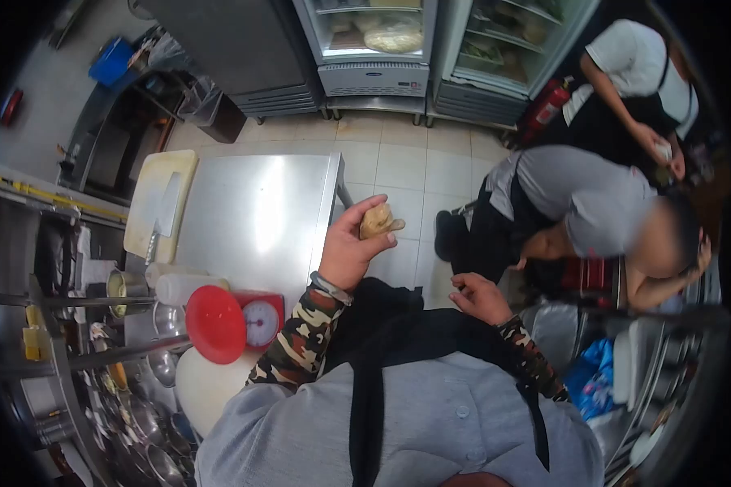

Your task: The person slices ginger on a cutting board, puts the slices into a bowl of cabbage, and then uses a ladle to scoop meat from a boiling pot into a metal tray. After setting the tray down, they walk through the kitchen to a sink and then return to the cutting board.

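Note:
My left hand (pixel 345 252) is raised in front of me, past the right edge of the steel table. Its thumb and fingers close on a knobby, pale tan piece that looks like ginger root (pixel 378 223). My right hand (pixel 483 299) hangs lower, close to my body, with loosely bent fingers apart and nothing visible in them. Beside my left forearm stands a kitchen scale (pixel 261 323) with a round dial and a red bowl (pixel 216 325).
A knife (pixel 165 213) lies on a cutting board (pixel 179 162) on the steel table (pixel 244 203). Glass-door fridges (pixel 374 79) stand ahead. To my right, a person in grey (pixel 577 199) bends down; another person in white (pixel 633 69) stands behind. Metal bowls (pixel 150 422) fill shelves at left.

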Tool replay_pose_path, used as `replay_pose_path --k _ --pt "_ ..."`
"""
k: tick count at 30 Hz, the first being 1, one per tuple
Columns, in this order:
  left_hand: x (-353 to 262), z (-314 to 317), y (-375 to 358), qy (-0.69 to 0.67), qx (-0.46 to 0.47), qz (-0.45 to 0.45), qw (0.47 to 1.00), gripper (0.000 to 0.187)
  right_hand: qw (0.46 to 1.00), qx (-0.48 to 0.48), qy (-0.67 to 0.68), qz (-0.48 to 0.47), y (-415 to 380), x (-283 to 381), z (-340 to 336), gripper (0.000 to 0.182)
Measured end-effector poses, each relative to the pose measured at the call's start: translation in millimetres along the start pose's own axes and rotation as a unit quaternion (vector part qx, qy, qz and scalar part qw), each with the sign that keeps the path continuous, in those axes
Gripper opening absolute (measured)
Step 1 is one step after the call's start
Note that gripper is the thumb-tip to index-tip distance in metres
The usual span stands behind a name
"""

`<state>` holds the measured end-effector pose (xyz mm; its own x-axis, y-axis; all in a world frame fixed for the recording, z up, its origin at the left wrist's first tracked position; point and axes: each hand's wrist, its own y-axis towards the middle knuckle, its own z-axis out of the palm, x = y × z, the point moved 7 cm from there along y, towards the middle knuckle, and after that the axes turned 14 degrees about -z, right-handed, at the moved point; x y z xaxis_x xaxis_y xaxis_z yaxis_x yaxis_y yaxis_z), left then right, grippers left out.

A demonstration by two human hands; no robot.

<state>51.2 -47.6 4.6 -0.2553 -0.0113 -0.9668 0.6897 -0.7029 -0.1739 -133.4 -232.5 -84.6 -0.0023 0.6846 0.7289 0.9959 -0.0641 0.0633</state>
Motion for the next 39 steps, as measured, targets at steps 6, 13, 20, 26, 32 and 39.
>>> replay_pose_path --k 6,13,20,26,32,39 --pt "-37.2 -42.7 149.3 -0.204 -0.020 -0.013 0.979 0.041 0.992 0.109 -0.058 -0.036 146.0 -15.1 -62.7 0.032" --pt "-44.6 -126.8 236.7 -0.307 -0.052 -0.056 0.949 0.040 0.993 0.074 -0.088 0.027 255.6 -50.2 -91.2 0.038" --pt "-47.1 -237.1 255.2 -0.242 -0.137 0.061 0.959 0.049 0.976 0.189 -0.009 0.109 352.3 -85.3 -60.5 0.045" --pt "-20.4 -325.6 249.4 -0.272 -0.355 0.042 0.894 0.046 0.913 0.390 -0.120 -0.001 511.7 -105.1 -28.5 0.040" --pt "-17.3 -373.3 204.4 -0.030 -0.636 -0.113 0.763 0.040 0.879 0.365 -0.159 -0.263 736.7 -79.9 8.1 0.038" --pt "-92.4 -444.5 134.0 0.194 -0.812 -0.140 0.533 0.042 0.837 0.382 -0.098 -0.379 859.4 46.2 112.2 0.040"
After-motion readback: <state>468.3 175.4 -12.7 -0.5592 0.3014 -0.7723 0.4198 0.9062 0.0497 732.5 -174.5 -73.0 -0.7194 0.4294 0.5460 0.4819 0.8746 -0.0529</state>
